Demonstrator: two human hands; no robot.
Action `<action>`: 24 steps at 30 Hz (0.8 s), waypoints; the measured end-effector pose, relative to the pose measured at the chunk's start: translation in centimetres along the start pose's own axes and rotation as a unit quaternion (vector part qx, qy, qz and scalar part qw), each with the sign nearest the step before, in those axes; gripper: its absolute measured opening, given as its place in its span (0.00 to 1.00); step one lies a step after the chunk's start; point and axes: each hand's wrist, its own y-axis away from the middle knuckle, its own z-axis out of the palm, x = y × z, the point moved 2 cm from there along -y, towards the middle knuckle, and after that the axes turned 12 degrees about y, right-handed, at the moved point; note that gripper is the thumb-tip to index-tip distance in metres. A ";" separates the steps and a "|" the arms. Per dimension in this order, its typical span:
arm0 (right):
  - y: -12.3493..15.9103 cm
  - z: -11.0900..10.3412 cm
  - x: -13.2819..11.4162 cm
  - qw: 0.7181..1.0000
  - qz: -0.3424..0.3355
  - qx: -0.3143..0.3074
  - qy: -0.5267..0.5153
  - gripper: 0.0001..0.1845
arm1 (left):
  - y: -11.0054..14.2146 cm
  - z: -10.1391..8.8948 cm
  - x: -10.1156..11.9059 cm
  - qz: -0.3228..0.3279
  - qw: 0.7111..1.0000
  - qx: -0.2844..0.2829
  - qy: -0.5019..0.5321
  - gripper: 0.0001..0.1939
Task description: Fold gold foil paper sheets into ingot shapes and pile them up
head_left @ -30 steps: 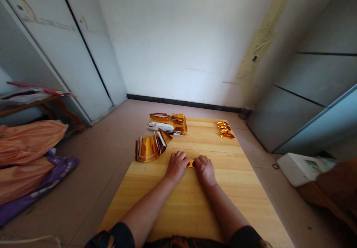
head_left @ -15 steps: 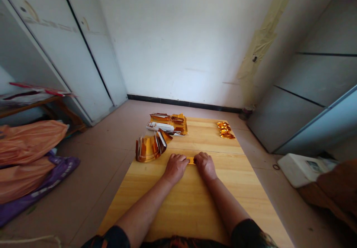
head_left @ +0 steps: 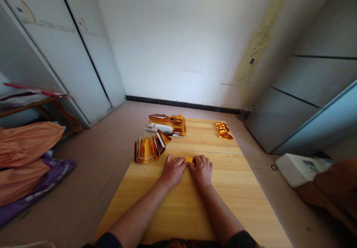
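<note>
A small piece of gold foil paper (head_left: 189, 159) lies flat at the middle of the wooden table (head_left: 184, 199). My left hand (head_left: 173, 169) grips its left end, fingers curled over it. On its right end, my right hand (head_left: 202, 168) is closed with the thumb reaching in toward the left hand. Both hands hide much of the piece. To the left of my left hand stands a fanned stack of gold foil sheets (head_left: 147, 149). Behind it lies a second pile of gold foil sheets (head_left: 180, 126) with a white strip (head_left: 160, 127) on it.
Several folded gold foil pieces (head_left: 224, 131) sit in a row at the table's far right corner. A white box (head_left: 295, 169) stands on the floor to the right. Orange cloth and a purple bag (head_left: 55, 169) lie on the left, near a white cabinet (head_left: 80, 50).
The hands have moved slightly closer together on the foil paper, and my right thumb now extends toward the left hand. The view has shifted a little.
</note>
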 end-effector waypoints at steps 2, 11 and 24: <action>-0.1 0.1 0.0 1.000 0.010 -0.006 -0.011 0.08 | -0.1 0.0 0.1 -0.005 1.000 0.000 0.007 0.15; -0.7 0.4 0.3 0.998 0.036 -0.027 -0.038 0.05 | -0.1 0.1 -0.3 -0.025 0.999 -0.002 0.025 0.17; -1.1 0.6 2.0 0.998 0.005 -0.024 -0.060 0.15 | 0.0 -0.5 -1.8 -0.004 0.998 -0.026 0.057 0.19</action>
